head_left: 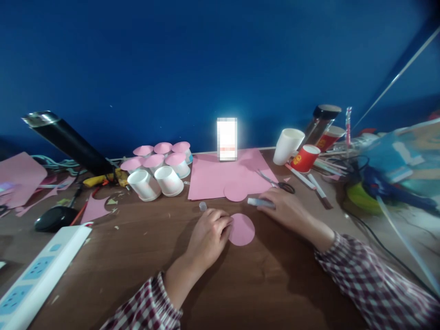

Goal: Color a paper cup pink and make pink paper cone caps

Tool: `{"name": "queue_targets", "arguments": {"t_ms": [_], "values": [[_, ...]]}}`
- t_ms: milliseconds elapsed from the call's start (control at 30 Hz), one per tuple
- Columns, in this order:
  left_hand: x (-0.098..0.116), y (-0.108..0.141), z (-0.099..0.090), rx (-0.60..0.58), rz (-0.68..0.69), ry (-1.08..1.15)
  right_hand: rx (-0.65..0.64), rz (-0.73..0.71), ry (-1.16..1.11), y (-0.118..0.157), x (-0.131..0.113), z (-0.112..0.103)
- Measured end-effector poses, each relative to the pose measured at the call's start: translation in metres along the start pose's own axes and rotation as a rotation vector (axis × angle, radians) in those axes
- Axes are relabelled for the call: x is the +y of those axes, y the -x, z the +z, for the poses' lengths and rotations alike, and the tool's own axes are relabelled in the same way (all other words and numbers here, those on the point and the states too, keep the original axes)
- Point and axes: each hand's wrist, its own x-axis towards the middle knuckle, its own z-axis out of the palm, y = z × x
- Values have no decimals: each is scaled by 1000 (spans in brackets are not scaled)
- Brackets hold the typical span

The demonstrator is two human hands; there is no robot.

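A pink paper circle [243, 230] lies on the brown table in front of me. My left hand [210, 233] has its fingers bent together at the circle's left edge, gripping it there. In my right hand [287, 208] is a whitish glue stick [256, 202], its end pointing left just above the circle. A small translucent cap [203, 206] stands beyond my left hand. Farther back, a second pink circle [235, 190] rests on the near edge of the pink paper sheets [220, 176]. Scissors [285, 186] lie beside them, partly over the paper.
At the left back, white paper cups [144, 185] stand upside down, several topped with pink cones [177, 158]. A power strip [44, 270], mouse [57, 218] and black cylinder [68, 142] are left. Red cup [305, 158], white cup [288, 145] and markers [319, 190] are right.
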Motion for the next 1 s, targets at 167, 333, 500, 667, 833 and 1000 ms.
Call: {"name": "queue_targets", "arguments": {"t_ms": [167,333,500,667,833,1000], "values": [[-1,0,0,17,14,-7,32,38,-255,-1,-11,-3],[-1,-2,-2,-36,-16,-42,28,184,-599,0,-20,-8],[-4,-1,-2,-62,-25,-70,36,263,-751,4,-27,-5],[-5,0,-3,-96,-44,-64,-52,223,-906,7,-36,4],[-7,1,-3,-93,-19,-40,-9,305,-988,9,-42,13],[-6,0,-3,-116,6,-45,67,475,-1158,10,-39,17]]}}
